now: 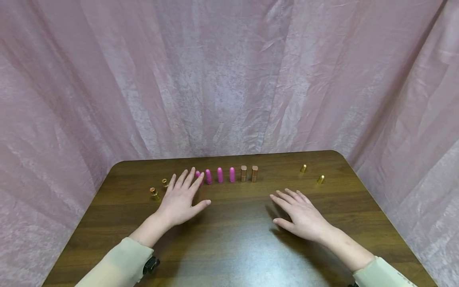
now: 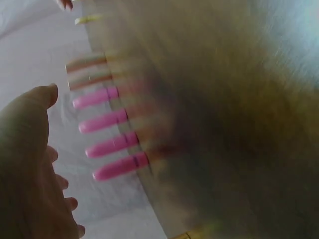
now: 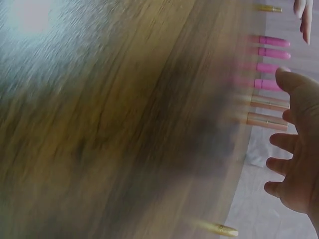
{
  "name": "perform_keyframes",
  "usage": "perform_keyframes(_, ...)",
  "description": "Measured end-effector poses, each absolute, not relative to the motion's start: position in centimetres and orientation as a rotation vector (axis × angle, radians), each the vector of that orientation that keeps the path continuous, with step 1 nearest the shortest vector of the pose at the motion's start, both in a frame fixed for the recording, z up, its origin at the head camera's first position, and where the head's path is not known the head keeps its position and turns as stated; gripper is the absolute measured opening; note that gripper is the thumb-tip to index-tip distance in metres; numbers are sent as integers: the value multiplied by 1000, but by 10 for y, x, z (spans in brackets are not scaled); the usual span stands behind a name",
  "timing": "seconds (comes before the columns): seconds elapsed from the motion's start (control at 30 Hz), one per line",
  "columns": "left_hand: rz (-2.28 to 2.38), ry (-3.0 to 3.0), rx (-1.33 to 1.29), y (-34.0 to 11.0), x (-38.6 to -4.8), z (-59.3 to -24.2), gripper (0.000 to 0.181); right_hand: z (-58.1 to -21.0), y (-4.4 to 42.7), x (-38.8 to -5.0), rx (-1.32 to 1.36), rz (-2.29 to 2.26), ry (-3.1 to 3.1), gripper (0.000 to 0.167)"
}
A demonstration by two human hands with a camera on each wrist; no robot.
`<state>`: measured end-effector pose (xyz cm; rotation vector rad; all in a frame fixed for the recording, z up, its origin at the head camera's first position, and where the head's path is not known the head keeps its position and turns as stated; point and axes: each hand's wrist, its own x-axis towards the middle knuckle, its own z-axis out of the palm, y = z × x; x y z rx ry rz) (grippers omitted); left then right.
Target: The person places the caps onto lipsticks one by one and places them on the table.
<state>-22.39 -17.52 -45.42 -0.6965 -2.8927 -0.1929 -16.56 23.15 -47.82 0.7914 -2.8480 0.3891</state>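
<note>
My left hand [image 1: 179, 205] is held over the left half of the table, its fingers spread and nothing in its grasp. Its fingertips overlap the leftmost of several pink lipstick-like tubes [image 1: 220, 175] standing upright in a row. Two gold tubes [image 1: 154, 193] stand just left of that hand. At the right, my right hand [image 1: 303, 217] has its fingers extended and holds nothing, with a shadow on the wood beside it. Two square rose-gold tubes [image 1: 254, 174] continue the pink row. In the left wrist view, the pink tubes [image 2: 103, 122] appear whole beyond the thumb.
Two small round-topped gold tubes [image 1: 320, 179] stand apart near the back right of the brown wooden table [image 1: 236, 239]. A pink velvety curtain [image 1: 222, 79] hangs behind the table and along both sides.
</note>
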Motion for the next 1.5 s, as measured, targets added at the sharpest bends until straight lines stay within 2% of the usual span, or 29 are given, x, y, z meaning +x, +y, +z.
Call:
perform_keyframes(0.33,-134,-2865,-961,-141,-190,-465,86,-476,260,-175,725,315,-2892,70)
perform_keyframes(0.77,-46,-2816,-1352,-37,-179,-467,86,-465,342,-229,243,362,-2933,54)
perform_keyframes(1.13,7,-2789,-1361,34,-197,-480,84,-469,357,-262,58,271,-3111,50)
perform_keyframes(1.5,31,-2823,-1347,64,-201,-479,83,-469,355,-268,6,270,-3136,48)
